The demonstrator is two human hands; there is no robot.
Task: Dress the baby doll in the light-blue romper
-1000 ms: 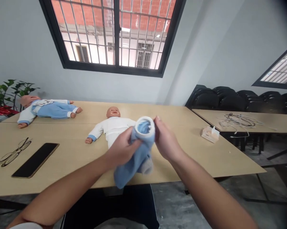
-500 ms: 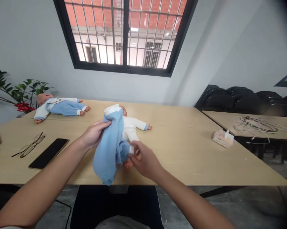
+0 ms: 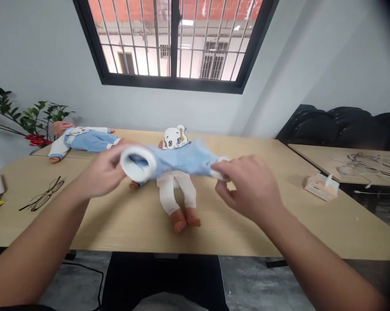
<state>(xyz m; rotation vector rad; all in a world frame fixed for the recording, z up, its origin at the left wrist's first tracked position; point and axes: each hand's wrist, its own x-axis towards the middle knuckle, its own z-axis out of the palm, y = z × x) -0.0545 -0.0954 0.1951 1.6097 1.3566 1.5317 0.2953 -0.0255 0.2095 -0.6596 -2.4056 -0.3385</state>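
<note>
A pair of light blue baby-doll trousers with white trim is stretched sideways in the air. My left hand grips it at the white waistband, whose round opening faces me. At the other end, the fingers of my right hand pinch a white cuff. Under and behind the trousers a doll in white leggings lies on its back, bare feet towards me. The trousers hide its middle. A white cartoon animal face with large eyes shows above the trousers, covering much of the doll's head.
On the wooden table, a second doll in blue trousers lies back left, beside a potted plant. Glasses lie at the left. A tissue box stands right. Cables lie on another table near stacked black chairs.
The trousers went from hanging upright to stretched sideways, as my right hand moved up and right with the cuff. The doll's legs and the cartoon face came into view; the phone became hidden.
</note>
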